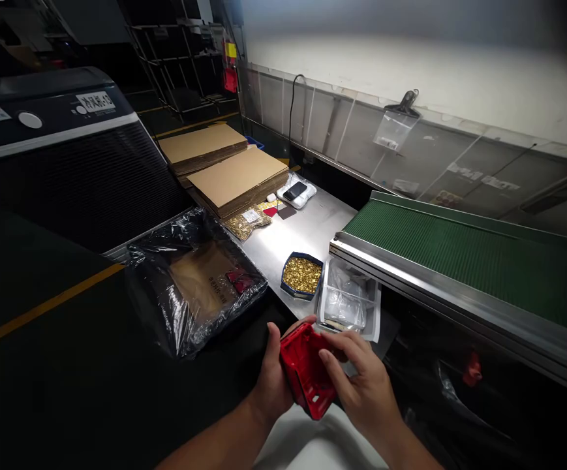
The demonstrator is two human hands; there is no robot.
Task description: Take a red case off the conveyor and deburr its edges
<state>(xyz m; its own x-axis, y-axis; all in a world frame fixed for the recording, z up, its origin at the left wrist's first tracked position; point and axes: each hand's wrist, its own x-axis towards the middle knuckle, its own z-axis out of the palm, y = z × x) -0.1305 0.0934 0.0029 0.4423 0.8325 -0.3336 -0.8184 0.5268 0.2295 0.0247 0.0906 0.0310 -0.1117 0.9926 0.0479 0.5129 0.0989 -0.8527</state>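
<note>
A red plastic housing (307, 372), hollow and open toward me, is tilted in front of my body. My left hand (273, 375) grips it from the left side, thumb pointing up along the edge. At its right rim, my right hand (361, 375) is closed, with thumb and fingertips on the upper right edge. Whether a small part sits between those fingertips is hidden. Just beyond the hands stands a dark blue bowl (289, 292) of small gold-coloured metal pieces (303, 274). Beside it is a white divided tray (375, 316) with clear plastic bags inside.
A green ribbed conveyor (459, 261) runs along the right. On the left stands a black bin (185, 326) lined with clear plastic, holding cardboard and a dark red piece (239, 281). Cardboard stacks (239, 176), a bag of gold pieces (246, 224) and a phone (295, 190) lie farther back.
</note>
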